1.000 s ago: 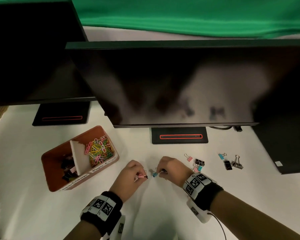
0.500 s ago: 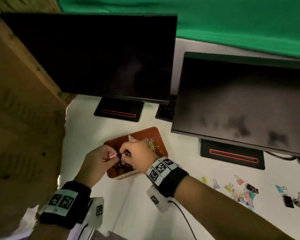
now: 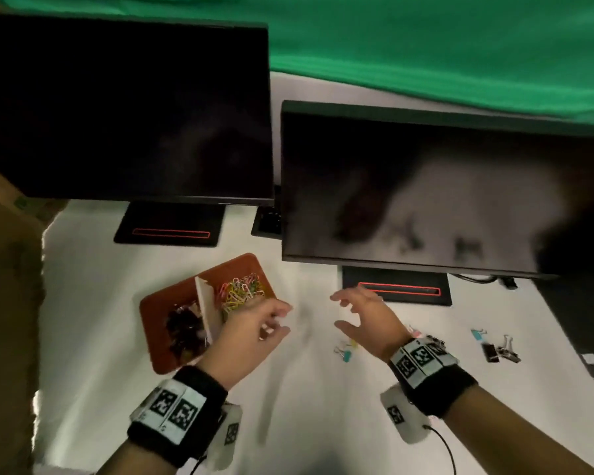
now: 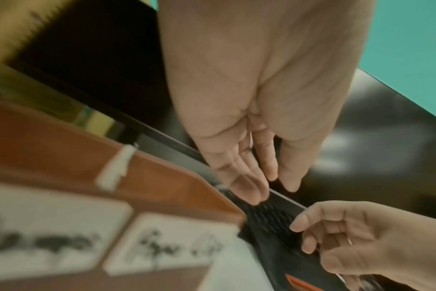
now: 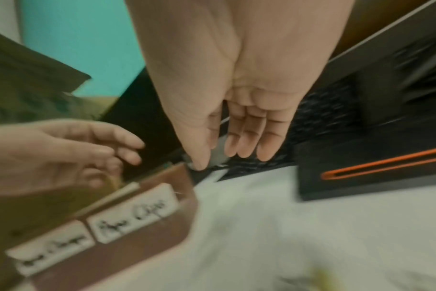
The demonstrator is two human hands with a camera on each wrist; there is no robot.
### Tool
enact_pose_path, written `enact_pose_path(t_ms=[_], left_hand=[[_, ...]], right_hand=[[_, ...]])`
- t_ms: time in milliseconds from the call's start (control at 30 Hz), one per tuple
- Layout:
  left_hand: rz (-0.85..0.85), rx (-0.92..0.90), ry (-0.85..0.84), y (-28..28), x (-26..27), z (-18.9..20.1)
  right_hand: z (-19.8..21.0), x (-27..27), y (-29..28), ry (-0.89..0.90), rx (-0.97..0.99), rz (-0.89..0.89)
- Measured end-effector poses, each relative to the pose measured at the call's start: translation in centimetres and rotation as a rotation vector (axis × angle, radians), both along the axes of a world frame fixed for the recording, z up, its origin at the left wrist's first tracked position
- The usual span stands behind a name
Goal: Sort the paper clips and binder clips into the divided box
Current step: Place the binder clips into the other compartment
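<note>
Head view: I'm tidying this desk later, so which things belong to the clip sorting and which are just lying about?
Part of the job:
divided box
paper clips in its right compartment
dark binder clips in its left compartment
loose binder clips on the white table
left hand and right hand, both holding nothing

Just lying about:
two monitors
green backdrop

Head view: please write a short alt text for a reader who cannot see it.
Two empty hands, left hand and right hand, hover over a white table beside a brown divided box holding coloured paper clips and dark binder clips. Loose binder clips lie right, below two dark monitors.
</note>
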State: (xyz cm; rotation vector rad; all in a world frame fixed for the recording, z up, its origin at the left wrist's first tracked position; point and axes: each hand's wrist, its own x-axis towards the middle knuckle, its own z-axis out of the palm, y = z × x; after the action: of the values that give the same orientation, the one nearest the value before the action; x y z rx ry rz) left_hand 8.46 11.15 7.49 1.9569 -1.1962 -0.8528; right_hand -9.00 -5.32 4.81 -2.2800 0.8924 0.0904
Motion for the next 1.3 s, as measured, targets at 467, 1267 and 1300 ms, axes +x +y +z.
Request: enact_pose_path(t_ms=[467, 1267, 1300], left_hand=[[-0.417, 0.257, -0.226, -8.1, -10.3, -10.4], [-0.255, 0.288, -0.143, -10.3, -12.9, -8.6], [-0.257, 0.26, -0.13, -10.9, -13.7, -8.3]], right_hand=[[-5.2, -7.7, -2.0, 0.393, -0.139, 0.257], [-6.1, -11.2, -9.3, 0.285, 0.06, 0.072], [-6.3, -11.3, -9.3, 0.296, 0.054, 0.068]])
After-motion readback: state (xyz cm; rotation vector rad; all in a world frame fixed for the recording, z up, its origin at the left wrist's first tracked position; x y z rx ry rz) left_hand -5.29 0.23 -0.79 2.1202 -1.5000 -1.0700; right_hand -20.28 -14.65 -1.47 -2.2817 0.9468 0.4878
